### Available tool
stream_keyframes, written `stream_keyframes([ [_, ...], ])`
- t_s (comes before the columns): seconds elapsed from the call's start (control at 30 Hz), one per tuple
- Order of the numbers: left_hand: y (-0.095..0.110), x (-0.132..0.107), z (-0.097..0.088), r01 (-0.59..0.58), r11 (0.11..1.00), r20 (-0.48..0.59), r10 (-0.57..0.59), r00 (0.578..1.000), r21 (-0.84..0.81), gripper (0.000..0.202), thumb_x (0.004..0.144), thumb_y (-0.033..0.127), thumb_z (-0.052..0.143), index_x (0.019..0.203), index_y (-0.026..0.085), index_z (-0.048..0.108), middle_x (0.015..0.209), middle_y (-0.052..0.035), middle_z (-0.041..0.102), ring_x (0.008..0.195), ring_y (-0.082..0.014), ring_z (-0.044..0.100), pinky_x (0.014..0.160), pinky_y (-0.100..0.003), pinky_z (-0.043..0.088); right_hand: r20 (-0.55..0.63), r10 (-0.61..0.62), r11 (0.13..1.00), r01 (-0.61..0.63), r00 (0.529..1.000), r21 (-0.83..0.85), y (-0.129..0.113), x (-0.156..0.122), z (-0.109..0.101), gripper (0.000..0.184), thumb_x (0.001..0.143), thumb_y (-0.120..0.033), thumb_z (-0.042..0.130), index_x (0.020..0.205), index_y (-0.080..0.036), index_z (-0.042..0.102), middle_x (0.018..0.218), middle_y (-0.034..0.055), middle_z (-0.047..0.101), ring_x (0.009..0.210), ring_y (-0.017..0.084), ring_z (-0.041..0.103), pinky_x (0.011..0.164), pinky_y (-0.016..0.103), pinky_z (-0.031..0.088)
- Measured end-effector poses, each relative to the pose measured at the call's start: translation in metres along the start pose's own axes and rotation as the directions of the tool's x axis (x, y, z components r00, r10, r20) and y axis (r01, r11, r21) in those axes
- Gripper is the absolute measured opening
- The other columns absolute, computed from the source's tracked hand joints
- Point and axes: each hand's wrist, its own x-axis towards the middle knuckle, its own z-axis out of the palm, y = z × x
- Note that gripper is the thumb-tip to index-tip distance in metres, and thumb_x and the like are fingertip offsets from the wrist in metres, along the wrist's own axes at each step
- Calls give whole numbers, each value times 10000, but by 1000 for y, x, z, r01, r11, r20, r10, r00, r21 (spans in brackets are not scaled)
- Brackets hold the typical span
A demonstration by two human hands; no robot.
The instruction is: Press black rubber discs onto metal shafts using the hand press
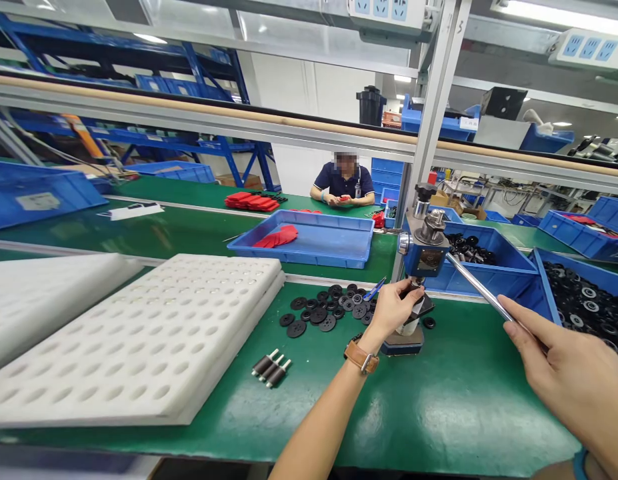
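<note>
A small blue arbor press (pixel 429 257) stands on the green bench. My right hand (pixel 563 363) is wrapped around its shiny metal lever (pixel 481 287), which slopes down toward me. Under the ram, my left hand (pixel 395 308) pinches a small black part (pixel 415 291), mostly hidden by the fingers. Black round discs (pixel 319 315) lie loose to the left of the press, with a blue pen (pixel 375 289) among them. Closer to me, three dark cylinders with pale shafts (pixel 272 368) lie side by side. One black ring (pixel 429 323) rests right of the press base.
White foam trays with holes (pixel 189 320) cover the left side. A blue tray (pixel 319 243) holding red pieces (pixel 279 237) sits behind the discs. Blue bins of black parts (pixel 579 300) stand at right. Across the bench sits a person (pixel 343 181); a metal post (pixel 431 113) rises behind the press.
</note>
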Motion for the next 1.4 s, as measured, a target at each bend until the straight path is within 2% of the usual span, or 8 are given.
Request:
stream_keyframes([
  [0.13, -2, 0, 0, 12, 1000, 6, -12, 1000, 2, 252, 858, 380, 723, 839, 135, 778, 863, -63, 787, 785, -209, 677, 690, -264, 464, -83, -55, 998, 52, 995, -42, -1, -9, 10, 403, 1004, -474, 501, 1279, -308, 745, 541, -14, 680, 382, 193, 620, 333, 242, 364],
  [0.3, -3, -1, -1, 23, 1000, 12, -23, 1000, 0, 253, 865, 377, 714, 892, 134, 779, 899, -72, 788, 821, -218, 677, 714, -272, 471, -166, 20, 999, -27, 986, -41, -11, -19, 18, 451, 1047, -486, 442, 1268, -249, 756, 570, 16, 685, 399, 182, 598, 389, 259, 391],
  [0.53, 2, -1, 0, 12, 1000, 11, -12, 1000, -1, 279, 858, 405, 723, 846, 130, 768, 820, -54, 767, 755, -199, 647, 680, -267, 447, -28, 44, 999, -44, 999, -3, -16, -15, 10, 433, 1064, -497, 402, 1319, -328, 708, 605, -27, 700, 452, 199, 647, 401, 267, 403],
  [0.77, 0, -1, -2, 37, 999, 13, -37, 999, -4, 286, 854, 409, 721, 889, 132, 784, 852, -61, 776, 775, -208, 661, 687, -274, 466, -143, 104, 994, -107, 984, -10, -32, -19, 13, 519, 1093, -504, 336, 1240, -240, 759, 629, 10, 707, 493, 195, 652, 430, 276, 393],
  [0.93, -4, -1, -3, 68, 998, 15, -68, 998, 10, 291, 841, 404, 728, 938, 137, 792, 919, -78, 790, 823, -224, 687, 734, -289, 497, -237, 182, 982, -163, 954, 97, -39, -23, 20, 395, 1083, -413, 454, 1210, -221, 774, 808, 15, 780, 501, 142, 630, 454, 266, 380],
  [1.03, -3, -1, -4, 76, 997, 11, -76, 997, 25, 297, 841, 410, 732, 946, 140, 795, 925, -80, 795, 826, -225, 693, 741, -291, 501, -199, 172, 980, -147, 965, 137, -37, -23, 22, 389, 1078, -402, 451, 1226, -231, 767, 853, 7, 789, 512, 143, 635, 447, 275, 364],
  [1.17, 0, -1, -4, 78, 996, 10, -78, 997, 36, 301, 837, 419, 744, 946, 144, 799, 931, -83, 800, 840, -230, 700, 748, -293, 504, -95, 144, 986, -135, 985, 99, -32, -21, 20, 421, 1076, -436, 407, 1268, -278, 747, 659, -24, 717, 436, 163, 573, 419, 290, 307],
  [1.4, 3, -3, -6, 93, 995, 2, -93, 996, 37, 296, 838, 412, 750, 936, 139, 803, 968, -106, 808, 906, -253, 718, 811, -318, 525, -158, 198, 972, -174, 967, 155, -42, -24, 24, 465, 1092, -425, 386, 1223, -208, 776, 784, 32, 765, 508, 152, 629, 427, 292, 265],
])
